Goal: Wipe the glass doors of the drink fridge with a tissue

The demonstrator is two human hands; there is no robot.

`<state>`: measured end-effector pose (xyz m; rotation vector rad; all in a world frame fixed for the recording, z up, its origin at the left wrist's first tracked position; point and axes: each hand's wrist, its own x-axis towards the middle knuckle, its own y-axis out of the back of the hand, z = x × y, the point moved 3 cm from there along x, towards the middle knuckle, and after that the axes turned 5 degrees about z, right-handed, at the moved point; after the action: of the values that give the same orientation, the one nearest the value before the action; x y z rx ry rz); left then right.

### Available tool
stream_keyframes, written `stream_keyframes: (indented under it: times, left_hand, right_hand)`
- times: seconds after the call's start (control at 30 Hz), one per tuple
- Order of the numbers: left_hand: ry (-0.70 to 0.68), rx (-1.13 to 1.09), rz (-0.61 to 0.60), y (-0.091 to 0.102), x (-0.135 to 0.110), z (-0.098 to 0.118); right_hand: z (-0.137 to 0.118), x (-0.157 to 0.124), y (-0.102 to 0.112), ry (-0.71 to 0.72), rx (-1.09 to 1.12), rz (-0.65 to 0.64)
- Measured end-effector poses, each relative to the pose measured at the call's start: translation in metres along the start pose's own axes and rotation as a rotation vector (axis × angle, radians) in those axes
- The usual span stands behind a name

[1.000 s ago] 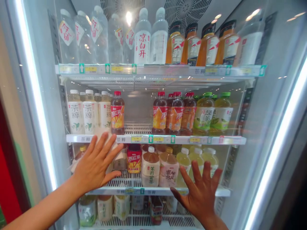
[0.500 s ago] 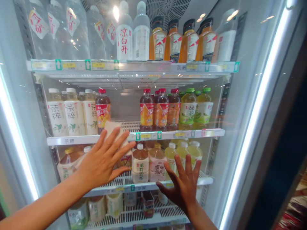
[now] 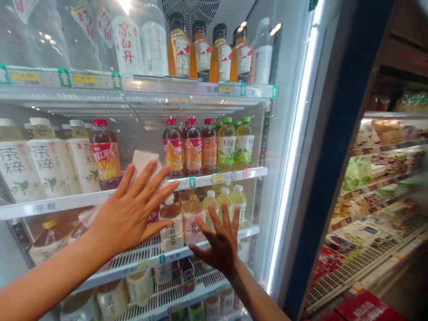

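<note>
My left hand (image 3: 133,209) lies flat with its fingers spread, pressing a white cloth (image 3: 146,159) against the glass door of a drinks cooler. The cloth shows past the fingertips and beside the wrist; the palm hides the rest. Lower and to the right, my right hand (image 3: 219,243) is spread open and holds nothing. It looks to rest on the glass, though contact is hard to make out. Behind the glass, a red-capped tea bottle (image 3: 104,156) stands left of my left fingers. Pale yellow bottles (image 3: 225,198) stand behind my right fingertips.
Clear water bottles (image 3: 154,40) and amber bottles (image 3: 220,53) fill the top shelf. Green-capped bottles (image 3: 227,142) stand on the middle one. A bright light strip (image 3: 294,133) and dark door frame (image 3: 337,133) run down the right. Beyond are shelves of packaged goods (image 3: 371,196).
The view has swung right, bringing the neighbouring goods shelves into sight. My left hand and the cloth have shifted rightward relative to the bottles. My right hand stays before the pale yellow bottles.
</note>
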<state>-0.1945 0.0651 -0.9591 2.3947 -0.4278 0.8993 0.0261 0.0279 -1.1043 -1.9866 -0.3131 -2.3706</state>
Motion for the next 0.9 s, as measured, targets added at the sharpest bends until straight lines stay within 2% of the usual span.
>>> stream_keyframes:
  times: [0.03,0.1,0.23,0.3,0.37,0.5,0.57,0.63,0.73,0.8,0.83,0.9]
  left_hand:
    - [0.017,0.011,0.013,0.002,0.01,-0.005]
    - [0.024,0.007,0.019,-0.004,0.007,0.003]
    - [-0.066,-0.044,-0.056,-0.029,-0.057,0.054]
    - [-0.126,-0.06,-0.094,-0.032,-0.074,0.065]
    - [-0.134,-0.044,-0.094,-0.023,-0.062,0.052]
    - [0.028,0.079,-0.055,0.003,-0.002,-0.003]
    - [0.065,0.086,-0.044,0.004,0.004,-0.009]
    - [0.044,0.033,-0.049,-0.006,-0.02,0.009]
    - [-0.057,-0.052,-0.106,-0.029,-0.089,0.06]
    - [-0.132,-0.086,-0.144,-0.036,-0.126,0.086]
    - [-0.157,-0.095,-0.169,-0.036,-0.136,0.091]
    - [-0.162,-0.092,-0.203,-0.028,-0.131,0.08]
  right_hand:
    - [0.0,0.0,0.0,0.001,0.005,0.009]
    - [-0.001,0.001,0.001,0.001,0.022,0.03]
    - [-0.001,0.001,0.002,-0.011,0.036,0.045]
    - [-0.001,0.0,0.003,-0.019,0.029,0.036]
    - [0.0,0.0,0.003,-0.018,0.03,0.037]
    - [0.001,0.002,0.004,0.001,0.053,0.057]
    - [0.001,0.002,0.004,-0.005,0.061,0.053]
    - [0.001,0.003,0.004,-0.012,0.061,0.049]
    - [0.0,0.004,0.004,-0.017,0.072,0.078]
    - [-0.001,0.004,0.004,-0.021,0.079,0.086]
    - [-0.001,0.004,0.003,-0.023,0.076,0.082]
    - [-0.001,0.004,0.004,-0.021,0.061,0.076]
